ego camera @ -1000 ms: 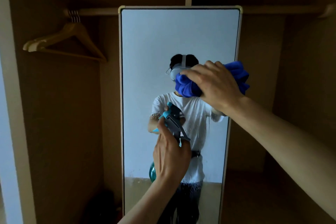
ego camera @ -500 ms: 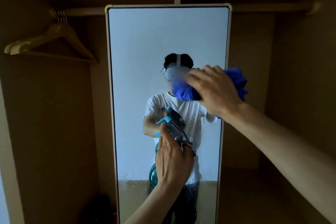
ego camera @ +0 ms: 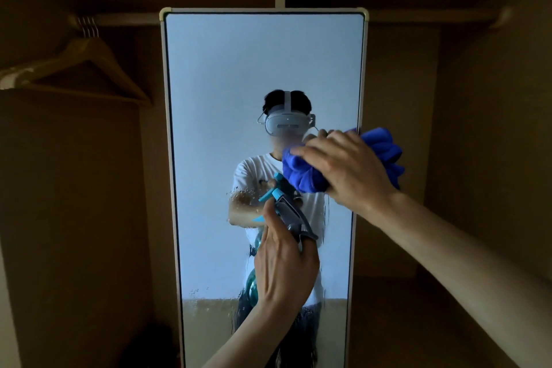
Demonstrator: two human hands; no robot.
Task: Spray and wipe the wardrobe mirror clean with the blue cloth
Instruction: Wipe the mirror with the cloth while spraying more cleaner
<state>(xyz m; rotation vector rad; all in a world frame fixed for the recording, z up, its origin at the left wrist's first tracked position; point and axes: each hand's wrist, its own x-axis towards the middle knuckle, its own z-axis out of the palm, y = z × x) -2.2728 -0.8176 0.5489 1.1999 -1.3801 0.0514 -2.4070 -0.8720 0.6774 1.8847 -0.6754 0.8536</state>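
right hand (ego camera: 349,170) clutches blue cloth (ego camera: 301,173) against mirror (ego camera: 227,84); droplets lie lower-left, nearer left hand (ego camera: 283,263) gripping spray bottle (ego camera: 291,212).

Exposure is dim overall. The mirror (ego camera: 239,69) is the only bright area, reflecting a pale, evenly lit wall without glare. The wardrobe interior on either side of the mirror sits in deep brown shadow, and the hanger (ego camera: 89,60) left of it is barely legible. Droplets on the mirror's lower half smear the reflection, and the reflected face is blurred. The left hand (ego camera: 283,266) and right hand (ego camera: 349,170) before the mirror are sharp and softly lit. The mirror's sides converge downward through wide-angle distortion.
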